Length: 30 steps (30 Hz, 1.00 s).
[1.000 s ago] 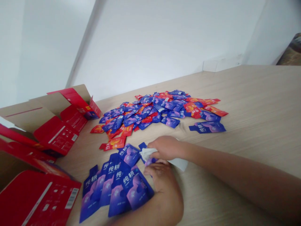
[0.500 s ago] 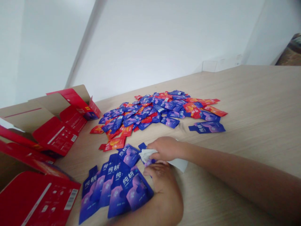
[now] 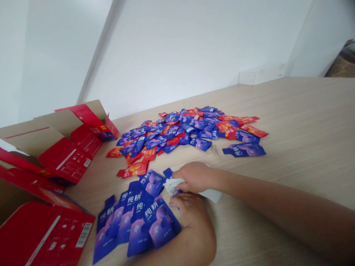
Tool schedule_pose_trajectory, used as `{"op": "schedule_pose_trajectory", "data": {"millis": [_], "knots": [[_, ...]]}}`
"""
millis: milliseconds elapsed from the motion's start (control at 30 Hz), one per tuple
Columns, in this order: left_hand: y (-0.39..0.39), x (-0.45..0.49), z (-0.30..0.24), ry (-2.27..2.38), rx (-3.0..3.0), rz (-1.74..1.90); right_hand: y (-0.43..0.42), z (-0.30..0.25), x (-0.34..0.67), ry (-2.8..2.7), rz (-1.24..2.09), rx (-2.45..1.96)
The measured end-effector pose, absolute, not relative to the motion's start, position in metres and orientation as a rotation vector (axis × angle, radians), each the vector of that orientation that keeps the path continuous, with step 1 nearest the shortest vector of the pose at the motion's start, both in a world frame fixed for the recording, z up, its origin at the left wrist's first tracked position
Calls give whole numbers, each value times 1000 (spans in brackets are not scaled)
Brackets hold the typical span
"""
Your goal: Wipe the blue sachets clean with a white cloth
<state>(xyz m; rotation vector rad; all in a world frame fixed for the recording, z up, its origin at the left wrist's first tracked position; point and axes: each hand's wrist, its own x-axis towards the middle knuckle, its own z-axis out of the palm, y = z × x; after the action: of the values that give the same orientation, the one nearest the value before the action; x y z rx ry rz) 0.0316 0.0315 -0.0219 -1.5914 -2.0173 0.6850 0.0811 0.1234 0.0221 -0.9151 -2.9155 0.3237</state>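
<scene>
Loosely crumpled white tissue [image 3: 172, 184]

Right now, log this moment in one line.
right hand: grips white cloth | left hand: on fanned blue pouches | behind: mixed pouch pile

White "纯耕" across fanned blue pouches [image 3: 155, 218], front left. Same chars on lone blue pouch [image 3: 245, 149], far right. Barcode label, digits illegible, on near red carton [image 3: 80, 234]; 2nd barcode on red flap [image 3: 87, 162] behind. Red pouches [image 3: 135, 169]: white print, too blurred to read. No other legible txt.
</scene>
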Motion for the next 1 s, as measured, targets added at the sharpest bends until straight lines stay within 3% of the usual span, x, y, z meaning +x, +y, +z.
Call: {"op": "schedule_pose_trajectory", "data": {"millis": [200,433,1000], "knots": [[29,31,-17,-1981,-1629,669,139,21,89,-2864,288,-1078],[31,31,-16,-2004,-1630,675,118,29,81,-2905,317,-884],[33,30,-24,-2038,-1628,625,122,27,82,-2903,338,-905]]}}
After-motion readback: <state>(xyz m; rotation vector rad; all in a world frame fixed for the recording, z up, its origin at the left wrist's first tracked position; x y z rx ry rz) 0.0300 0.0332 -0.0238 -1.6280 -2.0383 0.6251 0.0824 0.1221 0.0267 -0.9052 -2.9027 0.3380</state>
